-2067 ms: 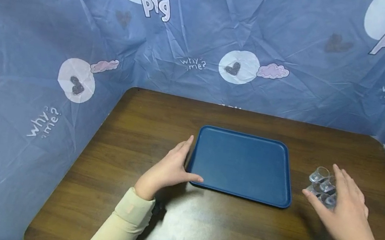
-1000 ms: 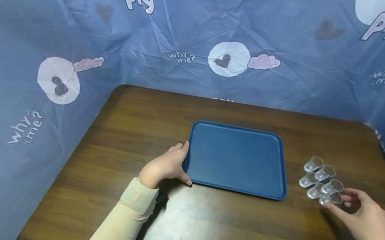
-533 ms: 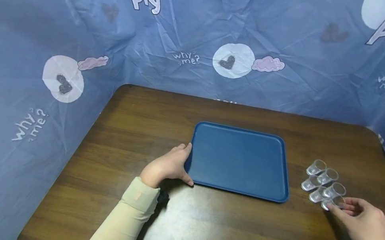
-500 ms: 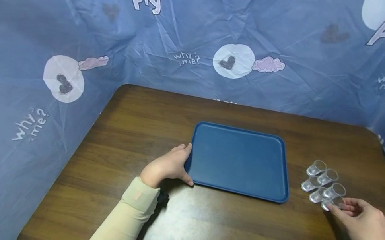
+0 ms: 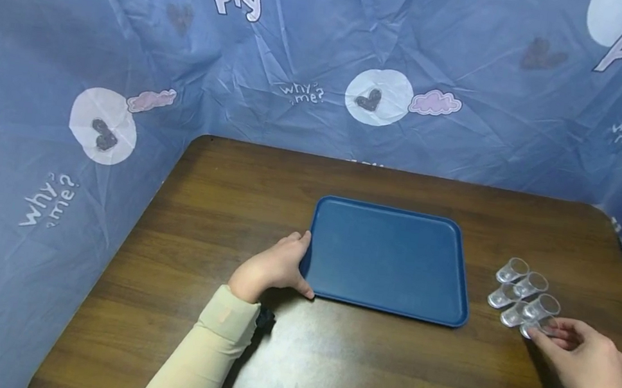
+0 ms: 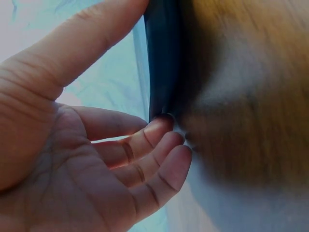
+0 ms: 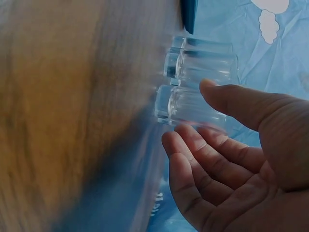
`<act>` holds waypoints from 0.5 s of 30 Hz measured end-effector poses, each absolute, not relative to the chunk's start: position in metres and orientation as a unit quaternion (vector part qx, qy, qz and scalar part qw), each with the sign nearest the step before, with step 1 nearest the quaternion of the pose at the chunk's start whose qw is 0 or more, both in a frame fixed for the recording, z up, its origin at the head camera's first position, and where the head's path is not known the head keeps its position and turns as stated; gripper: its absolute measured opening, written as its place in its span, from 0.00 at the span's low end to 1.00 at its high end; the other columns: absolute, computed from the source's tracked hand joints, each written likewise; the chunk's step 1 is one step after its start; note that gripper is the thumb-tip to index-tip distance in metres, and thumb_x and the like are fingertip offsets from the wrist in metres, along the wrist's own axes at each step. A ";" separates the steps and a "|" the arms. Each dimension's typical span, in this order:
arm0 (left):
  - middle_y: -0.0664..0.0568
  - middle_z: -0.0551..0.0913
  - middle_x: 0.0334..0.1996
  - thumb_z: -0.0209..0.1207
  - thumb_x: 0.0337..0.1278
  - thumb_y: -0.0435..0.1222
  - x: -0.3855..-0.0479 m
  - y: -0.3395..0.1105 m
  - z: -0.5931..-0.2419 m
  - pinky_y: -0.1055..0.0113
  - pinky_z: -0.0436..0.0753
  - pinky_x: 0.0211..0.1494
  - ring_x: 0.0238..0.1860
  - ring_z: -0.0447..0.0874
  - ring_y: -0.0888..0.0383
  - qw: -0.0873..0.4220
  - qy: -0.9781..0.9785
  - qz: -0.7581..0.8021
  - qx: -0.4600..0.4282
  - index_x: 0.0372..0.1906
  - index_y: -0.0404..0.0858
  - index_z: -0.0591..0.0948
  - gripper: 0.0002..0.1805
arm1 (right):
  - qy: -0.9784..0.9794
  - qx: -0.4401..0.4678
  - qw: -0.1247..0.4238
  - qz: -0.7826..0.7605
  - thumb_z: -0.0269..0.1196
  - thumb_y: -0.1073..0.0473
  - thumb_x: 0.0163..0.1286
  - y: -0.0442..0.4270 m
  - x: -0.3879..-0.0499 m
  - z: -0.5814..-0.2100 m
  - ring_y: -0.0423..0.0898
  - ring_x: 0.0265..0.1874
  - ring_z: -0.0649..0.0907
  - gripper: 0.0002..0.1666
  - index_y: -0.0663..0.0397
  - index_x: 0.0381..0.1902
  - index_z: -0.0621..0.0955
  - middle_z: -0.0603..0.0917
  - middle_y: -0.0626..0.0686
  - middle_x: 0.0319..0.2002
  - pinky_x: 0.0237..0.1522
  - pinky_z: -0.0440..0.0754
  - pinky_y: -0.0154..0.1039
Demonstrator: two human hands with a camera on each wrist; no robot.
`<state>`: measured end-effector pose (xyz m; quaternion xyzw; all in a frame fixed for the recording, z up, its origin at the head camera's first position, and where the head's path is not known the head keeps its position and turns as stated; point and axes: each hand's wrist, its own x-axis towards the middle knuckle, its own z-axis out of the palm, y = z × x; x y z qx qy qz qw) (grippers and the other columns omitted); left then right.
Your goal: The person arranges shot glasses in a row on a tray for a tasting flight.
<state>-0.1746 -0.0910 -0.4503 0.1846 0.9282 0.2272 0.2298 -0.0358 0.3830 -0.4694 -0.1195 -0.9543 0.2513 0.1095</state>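
A blue rectangular tray (image 5: 387, 261) lies flat on the table. My left hand (image 5: 273, 267) grips its near left corner, thumb at the front rim and fingers along the left side; in the left wrist view the fingertips (image 6: 166, 121) meet the tray's edge (image 6: 164, 63). To the right of the tray, several small clear shot glasses stand upright in a tight cluster. My right hand (image 5: 588, 357) holds the nearest shot glass (image 5: 533, 327) between thumb and fingers. In the right wrist view this glass (image 7: 186, 104) stands on the table, with other glasses behind it.
The brown wooden table (image 5: 382, 371) has rounded far corners. A blue printed cloth (image 5: 306, 44) hangs behind it and along both sides. More shot glasses (image 5: 512, 270) stand close against the held one.
My right hand has come round to the near right side of the cluster and taken hold of the nearest glass. My left hand has settled onto the tray's corner. The last half second shows almost no motion.
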 end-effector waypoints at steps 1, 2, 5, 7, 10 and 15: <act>0.28 0.53 0.76 0.83 0.38 0.45 -0.175 -0.091 -0.450 0.53 0.56 0.75 0.77 0.50 0.39 0.231 0.928 0.227 0.184 0.78 0.24 0.50 0.69 | -0.954 -0.120 0.108 0.252 0.77 0.54 0.59 0.383 -0.036 -0.469 0.18 0.22 0.72 0.21 0.67 0.39 0.85 0.88 0.58 0.28 0.33 0.66 0.44; 0.28 0.52 0.76 0.83 0.39 0.45 -0.175 -0.091 -0.449 0.53 0.56 0.76 0.77 0.50 0.39 0.233 0.928 0.226 0.183 0.78 0.24 0.50 0.69 | -0.955 -0.121 0.106 0.251 0.77 0.53 0.60 0.383 -0.035 -0.469 0.18 0.22 0.72 0.22 0.67 0.40 0.85 0.88 0.59 0.29 0.33 0.66 0.43; 0.29 0.52 0.76 0.83 0.39 0.46 -0.175 -0.090 -0.449 0.53 0.57 0.75 0.77 0.50 0.39 0.235 0.927 0.226 0.183 0.78 0.24 0.50 0.69 | -0.955 -0.119 0.110 0.249 0.77 0.54 0.59 0.384 -0.035 -0.471 0.18 0.22 0.72 0.22 0.68 0.39 0.85 0.88 0.59 0.29 0.32 0.66 0.42; 0.29 0.52 0.76 0.83 0.40 0.46 -0.175 -0.091 -0.448 0.53 0.57 0.75 0.77 0.50 0.40 0.236 0.927 0.225 0.183 0.78 0.24 0.50 0.69 | -0.954 -0.119 0.113 0.251 0.77 0.54 0.59 0.384 -0.034 -0.472 0.18 0.22 0.71 0.22 0.68 0.40 0.85 0.88 0.60 0.29 0.33 0.67 0.44; 0.30 0.52 0.77 0.83 0.40 0.46 -0.175 -0.091 -0.448 0.54 0.57 0.75 0.77 0.50 0.40 0.236 0.927 0.227 0.184 0.78 0.24 0.50 0.69 | -0.953 -0.122 0.114 0.252 0.77 0.54 0.59 0.385 -0.032 -0.472 0.17 0.23 0.71 0.22 0.68 0.40 0.85 0.88 0.60 0.29 0.37 0.66 0.50; 0.30 0.53 0.76 0.83 0.39 0.46 -0.175 -0.092 -0.449 0.53 0.58 0.75 0.77 0.51 0.41 0.234 0.926 0.230 0.185 0.78 0.24 0.50 0.69 | -0.951 -0.137 0.117 0.250 0.77 0.53 0.58 0.385 -0.027 -0.468 0.17 0.23 0.70 0.22 0.67 0.40 0.85 0.88 0.60 0.29 0.37 0.65 0.52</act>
